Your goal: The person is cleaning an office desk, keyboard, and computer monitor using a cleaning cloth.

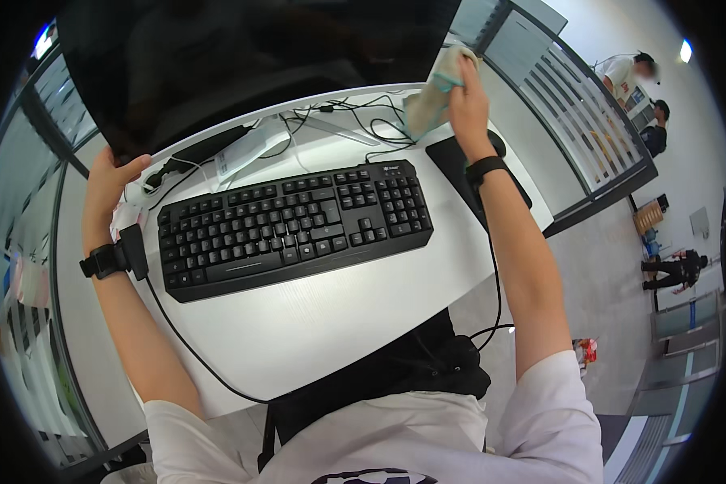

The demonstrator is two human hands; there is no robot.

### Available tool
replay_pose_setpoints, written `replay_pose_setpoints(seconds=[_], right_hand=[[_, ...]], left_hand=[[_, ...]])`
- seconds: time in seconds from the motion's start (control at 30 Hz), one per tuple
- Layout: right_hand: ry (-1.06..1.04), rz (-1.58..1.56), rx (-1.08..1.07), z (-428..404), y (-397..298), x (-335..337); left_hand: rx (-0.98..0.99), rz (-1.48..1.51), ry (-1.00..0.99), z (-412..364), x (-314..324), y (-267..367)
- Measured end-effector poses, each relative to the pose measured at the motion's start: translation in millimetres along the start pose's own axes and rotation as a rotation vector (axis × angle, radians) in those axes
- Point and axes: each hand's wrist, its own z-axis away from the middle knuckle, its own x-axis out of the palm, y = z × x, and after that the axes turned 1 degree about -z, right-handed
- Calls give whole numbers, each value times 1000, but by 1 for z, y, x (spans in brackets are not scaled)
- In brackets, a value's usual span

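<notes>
A black-screened monitor with a pale lower bezel spans the top of the view, its screen dark. At its lower left corner is my left hand, the thumb along the bottom edge and the fingers partly hidden behind. My right hand holds a beige cleaning cloth with a green edge, beside the monitor's lower right corner. The cloth hangs in folds above the desk's back right. Below the screen lies a black keyboard, touched by neither hand.
Tangled black cables and a white paper item lie under the monitor on the white desk. A mouse and black mouse pad sit near my right wrist. Grey-framed partitions flank the desk. Several people stand in the distance.
</notes>
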Motion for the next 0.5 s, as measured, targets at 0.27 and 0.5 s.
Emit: replay_pose_setpoints(seconds=[0.27, 0.5], right_hand=[[64, -729, 316, -18, -28, -92], [86, -1067, 346, -20, -81, -122]], left_hand=[[5, -3, -32, -3, 0, -2], [-14, -22, -21, -3, 1, 0]])
